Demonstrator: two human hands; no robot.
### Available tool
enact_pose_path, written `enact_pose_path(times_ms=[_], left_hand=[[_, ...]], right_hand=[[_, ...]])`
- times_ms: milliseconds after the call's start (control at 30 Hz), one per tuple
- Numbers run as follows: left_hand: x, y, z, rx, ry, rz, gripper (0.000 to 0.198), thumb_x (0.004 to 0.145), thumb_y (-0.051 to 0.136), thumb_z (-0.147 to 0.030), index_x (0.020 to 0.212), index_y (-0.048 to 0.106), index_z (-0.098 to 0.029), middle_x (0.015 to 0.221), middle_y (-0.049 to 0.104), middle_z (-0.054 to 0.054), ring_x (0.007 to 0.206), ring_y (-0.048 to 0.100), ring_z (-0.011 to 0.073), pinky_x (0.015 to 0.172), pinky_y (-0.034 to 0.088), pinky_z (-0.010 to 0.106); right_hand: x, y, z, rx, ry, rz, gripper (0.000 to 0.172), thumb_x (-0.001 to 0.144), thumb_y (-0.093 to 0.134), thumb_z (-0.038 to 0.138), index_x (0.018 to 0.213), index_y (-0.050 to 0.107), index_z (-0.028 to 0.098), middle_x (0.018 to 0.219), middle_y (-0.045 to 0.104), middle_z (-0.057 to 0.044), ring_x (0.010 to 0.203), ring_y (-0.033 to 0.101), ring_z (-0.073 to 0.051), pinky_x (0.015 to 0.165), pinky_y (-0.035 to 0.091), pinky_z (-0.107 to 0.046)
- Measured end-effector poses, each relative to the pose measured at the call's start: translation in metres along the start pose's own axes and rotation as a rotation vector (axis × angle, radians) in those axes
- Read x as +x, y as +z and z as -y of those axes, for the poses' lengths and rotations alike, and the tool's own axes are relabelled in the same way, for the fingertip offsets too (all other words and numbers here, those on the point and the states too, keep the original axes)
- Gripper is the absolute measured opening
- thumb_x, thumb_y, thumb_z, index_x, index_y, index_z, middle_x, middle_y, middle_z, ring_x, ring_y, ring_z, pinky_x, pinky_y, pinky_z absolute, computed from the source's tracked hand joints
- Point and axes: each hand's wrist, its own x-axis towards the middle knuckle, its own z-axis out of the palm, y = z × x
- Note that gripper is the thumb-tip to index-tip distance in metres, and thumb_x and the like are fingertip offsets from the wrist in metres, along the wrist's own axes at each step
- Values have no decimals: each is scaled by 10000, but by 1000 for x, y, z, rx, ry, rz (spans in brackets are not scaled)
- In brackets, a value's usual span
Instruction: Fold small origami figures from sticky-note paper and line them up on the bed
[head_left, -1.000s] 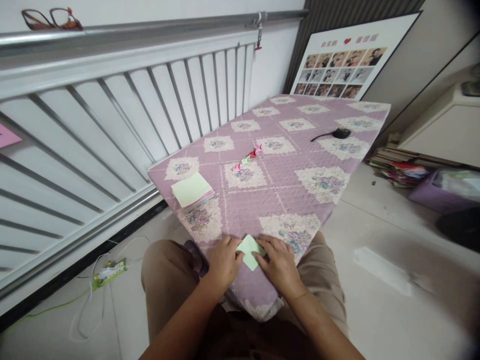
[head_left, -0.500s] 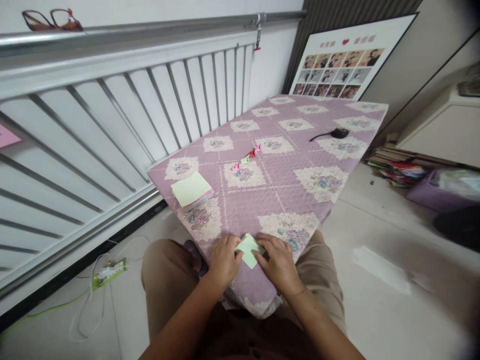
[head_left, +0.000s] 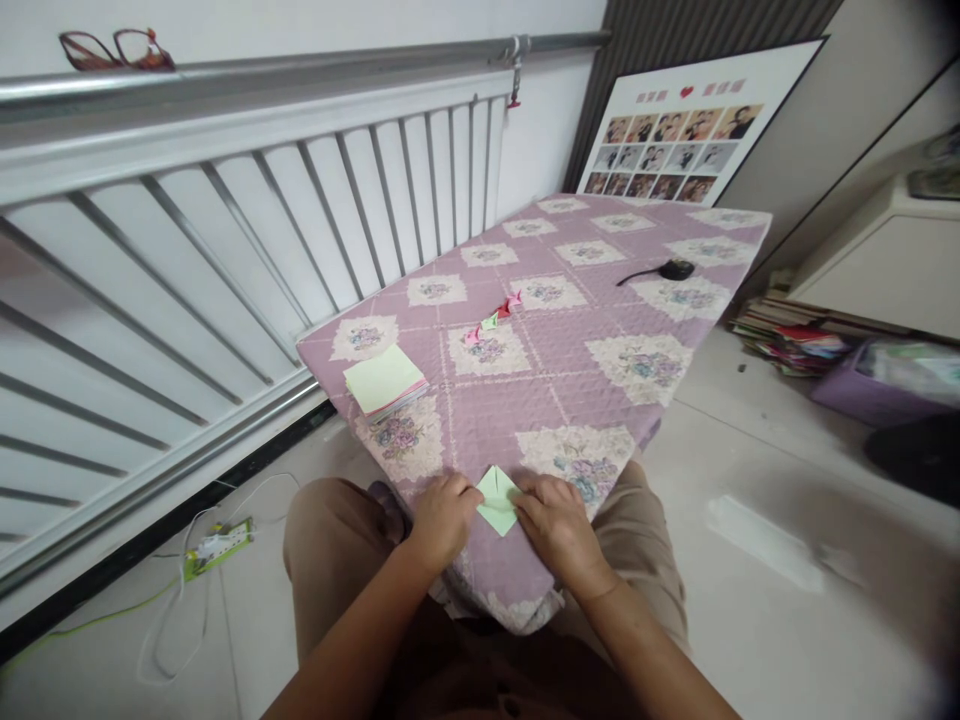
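Note:
A small square of light green folded paper (head_left: pixel 496 512) lies at the near end of the table, turned so a corner points toward me. A slit or fold line runs down from its far corner. My left hand (head_left: pixel 444 512) pinches its left corner between thumb and fingers. On the other side, my right hand (head_left: pixel 553 508) grips the right corner the same way. Farther up the cloth, several small folded paper pieces (head_left: pixel 490 320) in pink, green and red sit in a slanting row. A stack of paper sheets (head_left: pixel 385 380), pale green on top, lies to the left.
The table wears a purple floral cloth (head_left: pixel 555 395). Toward its far right rests a black object with a short cord (head_left: pixel 676 270). A white radiator (head_left: pixel 360 210) borders the left side. On the floor at left is a power strip (head_left: pixel 219 543) with cables.
Both thumbs have moved off the middle of the green paper to its side corners, so more of its surface shows. The view has shifted slightly.

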Motion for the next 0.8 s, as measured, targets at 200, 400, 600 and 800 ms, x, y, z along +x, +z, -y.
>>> enact_pose_path(times_ms=[200,400,600,800], left_hand=[[-12,-1,-1,86,64,61,284,935,436,-202,1158,598,-270,1117,566,55,979,471,222,837,383,328],[-20,-7,-13,177,110,109,409,939,425,-235,1322,449,-376,1134,520,75,997,453,252,828,376,361],[-24,-5,-16,313,162,72,413,938,433,-290,1341,409,-378,1143,495,79,975,458,257,798,400,383],[-24,-2,-15,337,170,59,411,940,426,-309,1344,404,-382,1142,496,87,963,469,257,779,403,381]], right_hand=[[-11,-8,-1,-16,-75,60,235,921,461,193,1051,653,232,1007,643,-65,979,520,-224,854,361,-380],[-12,-6,-2,73,9,39,190,902,509,268,1011,654,214,1034,646,-73,994,547,-227,872,377,-377],[11,6,1,47,219,-48,348,854,556,322,1184,588,216,1116,629,-89,1059,530,-261,867,367,-398],[19,9,3,151,253,-36,182,823,563,259,966,673,285,1092,642,-32,1062,531,-237,895,304,-407]])
